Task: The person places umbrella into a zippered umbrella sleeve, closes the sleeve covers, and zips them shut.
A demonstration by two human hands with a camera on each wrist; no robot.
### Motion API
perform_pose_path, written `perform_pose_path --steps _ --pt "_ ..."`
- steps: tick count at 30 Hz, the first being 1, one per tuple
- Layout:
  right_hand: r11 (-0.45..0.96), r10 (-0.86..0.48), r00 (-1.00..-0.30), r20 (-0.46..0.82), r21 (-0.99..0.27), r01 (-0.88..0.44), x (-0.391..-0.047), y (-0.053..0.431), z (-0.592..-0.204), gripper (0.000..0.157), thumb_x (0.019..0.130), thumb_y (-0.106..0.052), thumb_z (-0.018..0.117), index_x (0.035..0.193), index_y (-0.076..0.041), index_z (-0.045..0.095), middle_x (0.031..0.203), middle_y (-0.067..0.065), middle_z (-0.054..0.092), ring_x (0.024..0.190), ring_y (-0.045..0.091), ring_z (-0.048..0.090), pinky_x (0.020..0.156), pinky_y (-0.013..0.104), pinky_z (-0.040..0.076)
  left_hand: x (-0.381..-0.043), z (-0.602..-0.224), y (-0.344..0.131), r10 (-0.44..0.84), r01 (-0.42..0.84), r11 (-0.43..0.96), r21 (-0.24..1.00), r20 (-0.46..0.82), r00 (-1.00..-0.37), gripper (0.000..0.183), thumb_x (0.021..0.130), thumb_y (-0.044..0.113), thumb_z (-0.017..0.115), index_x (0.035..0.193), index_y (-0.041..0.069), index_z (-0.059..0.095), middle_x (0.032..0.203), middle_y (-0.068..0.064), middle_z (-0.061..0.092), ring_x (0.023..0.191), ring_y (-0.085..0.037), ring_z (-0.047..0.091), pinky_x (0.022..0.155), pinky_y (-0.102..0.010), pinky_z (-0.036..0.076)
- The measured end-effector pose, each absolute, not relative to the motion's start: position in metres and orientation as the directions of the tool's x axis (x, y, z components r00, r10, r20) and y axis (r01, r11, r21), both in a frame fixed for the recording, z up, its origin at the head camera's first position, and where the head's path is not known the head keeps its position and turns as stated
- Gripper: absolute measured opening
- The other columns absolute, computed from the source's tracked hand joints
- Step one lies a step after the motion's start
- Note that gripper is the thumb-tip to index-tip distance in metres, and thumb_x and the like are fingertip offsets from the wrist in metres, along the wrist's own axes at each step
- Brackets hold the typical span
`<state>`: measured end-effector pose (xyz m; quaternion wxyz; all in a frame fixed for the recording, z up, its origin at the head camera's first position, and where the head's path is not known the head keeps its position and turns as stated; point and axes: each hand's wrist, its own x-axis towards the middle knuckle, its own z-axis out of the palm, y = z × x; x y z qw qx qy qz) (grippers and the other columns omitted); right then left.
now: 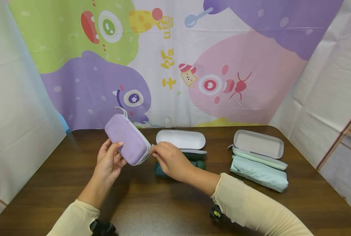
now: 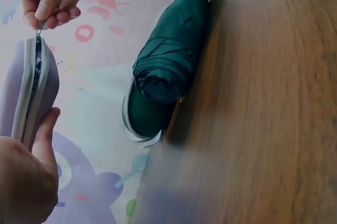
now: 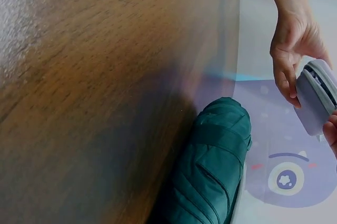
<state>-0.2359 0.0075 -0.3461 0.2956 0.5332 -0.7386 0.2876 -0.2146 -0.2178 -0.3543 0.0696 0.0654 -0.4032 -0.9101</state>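
Note:
My left hand grips a lavender zip case raised above the table, thumb across its broad face. A white wrist loop sticks up from the case's far end. At the near end my right hand pinches a small zipper pull. A narrow gap shows between the pale zipper tapes in the left wrist view, with something dark and patterned inside. Behind the right hand lies a folded dark green umbrella, partly hidden in the head view.
Behind the green umbrella, an unzipped dark green case stands with its pale lid raised. To the right sit an unzipped mint case with a grey-lined lid and a folded mint umbrella. A cartoon-printed curtain hangs behind the brown table.

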Motion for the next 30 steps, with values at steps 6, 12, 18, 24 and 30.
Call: perform_pose_path --steps 6,12,18,24,30 --pt "0.266 -0.612 -0.268 0.744 -0.125 -0.956 -0.232 0.005 -0.346 0.005 0.093 0.001 0.061 0.097 -0.002 0.062 0.082 0.003 0.058 0.077 0.016 0.053 0.074 0.025 0.046 -0.214 -0.352 -0.215 -0.187 0.071 -0.682 0.728 -0.079 -0.979 0.038 0.092 -0.001 0.053 0.124 0.019 0.042 0.097 0.0 0.063 0.08 -0.017 0.067 0.066 -0.035 0.057" --pt "0.267 -0.628 -0.274 0.728 -0.13 -0.955 -0.225 -0.001 -0.349 0.007 0.091 0.001 0.064 0.096 -0.002 0.062 0.087 0.004 0.062 0.081 0.016 0.056 0.076 0.023 0.048 -0.215 -0.349 -0.21 -0.18 0.072 -0.707 0.703 -0.08 -0.98 0.026 0.093 -0.001 0.052 0.113 0.014 0.045 0.094 0.0 0.062 0.08 -0.016 0.065 0.067 -0.035 0.057" --pt "0.258 -0.62 -0.267 0.738 -0.13 -0.957 -0.224 -0.003 -0.35 0.009 0.089 0.002 0.066 0.096 -0.002 0.062 0.088 0.005 0.063 0.081 0.015 0.057 0.075 0.021 0.048 -0.213 -0.349 -0.208 -0.159 0.066 -0.747 0.662 -0.081 -0.984 0.029 0.094 0.0 0.052 0.116 0.017 0.044 0.099 -0.002 0.061 0.085 -0.018 0.065 0.072 -0.037 0.057" --pt "0.243 -0.614 -0.248 0.749 -0.12 -0.963 -0.228 0.002 -0.348 0.008 0.09 0.003 0.064 0.096 -0.002 0.061 0.085 0.004 0.06 0.08 0.016 0.055 0.075 0.022 0.047 -0.212 -0.352 -0.211 -0.125 0.087 -0.792 0.604 -0.022 -0.992 0.049 0.089 -0.007 0.056 0.123 0.024 0.041 0.109 -0.004 0.058 0.09 -0.021 0.065 0.076 -0.041 0.057" --pt "0.207 -0.602 -0.223 0.767 -0.12 -0.971 -0.23 0.01 -0.342 0.004 0.094 0.002 0.059 0.096 -0.001 0.061 0.085 0.005 0.058 0.081 0.018 0.053 0.078 0.025 0.046 -0.212 -0.353 -0.213 -0.088 0.113 -0.805 0.582 0.071 -0.994 0.049 0.09 -0.01 0.056 0.124 0.022 0.039 0.104 -0.005 0.062 0.089 -0.022 0.067 0.077 -0.041 0.056"
